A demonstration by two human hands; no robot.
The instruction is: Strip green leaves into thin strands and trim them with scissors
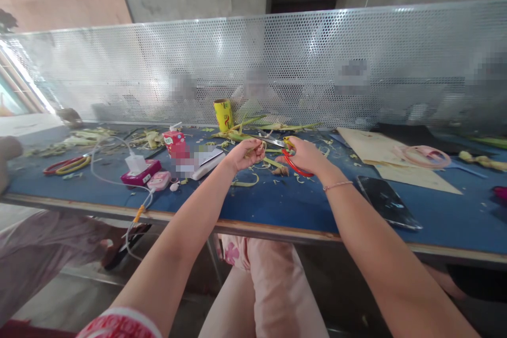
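Note:
My right hand [304,156] is closed around a pair of scissors [293,165] with red and yellow handles. Their metal blades point left, reaching toward my left hand [249,154]. The fingers of that hand are pinched together on a small pale strip of plant husk [262,147], partly hidden by the fingers. Both hands are just above the blue tabletop, close to each other. Around them lie green and pale husk leaves [253,125] and curled trimmings [246,182].
A yellow can [224,115] stands by the perforated metal screen [158,63]. Left are a red drink carton [174,141], a purple box [141,173] with a charger and cable, and other scissors [67,165]. Right are a phone [387,202], brown paper [364,150] and a pink ring [425,157].

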